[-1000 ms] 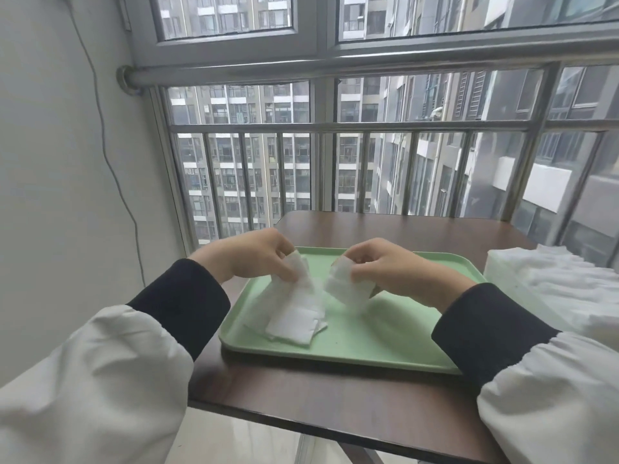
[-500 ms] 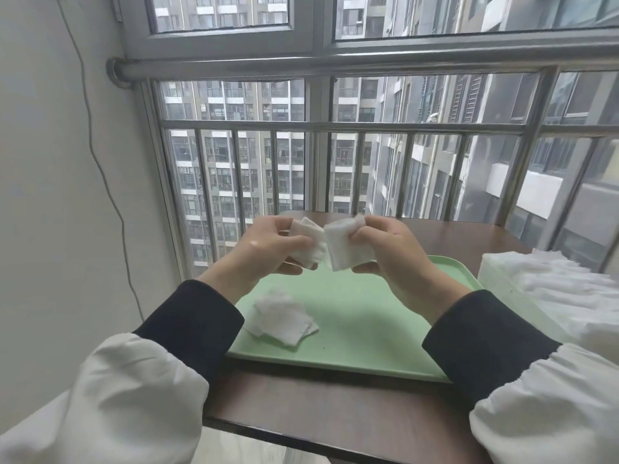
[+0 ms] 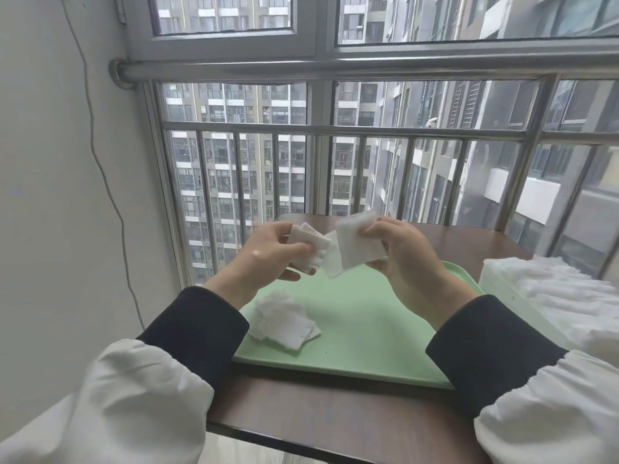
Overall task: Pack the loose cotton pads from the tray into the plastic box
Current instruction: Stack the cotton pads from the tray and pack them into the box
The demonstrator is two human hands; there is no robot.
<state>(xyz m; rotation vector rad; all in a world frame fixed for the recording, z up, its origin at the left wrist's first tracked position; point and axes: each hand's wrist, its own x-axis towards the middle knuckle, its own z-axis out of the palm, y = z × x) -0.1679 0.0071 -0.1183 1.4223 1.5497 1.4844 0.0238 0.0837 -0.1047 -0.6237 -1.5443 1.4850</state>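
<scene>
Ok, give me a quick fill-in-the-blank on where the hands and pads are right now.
1. The left hand and right hand both hold cotton pads above the ____ tray.
2. The loose pile lies on the tray's ____ side.
3. The plastic box stands to the tray's ____.
Missing words: green; left; right.

No words, numbers, labels or brand marks can be read anywhere. The green tray (image 3: 361, 329), the white cotton pads (image 3: 284, 319), the plastic box (image 3: 502, 291) and the buildings (image 3: 234, 162) beyond the window (image 3: 321, 45) show only plain, unmarked surfaces.
</scene>
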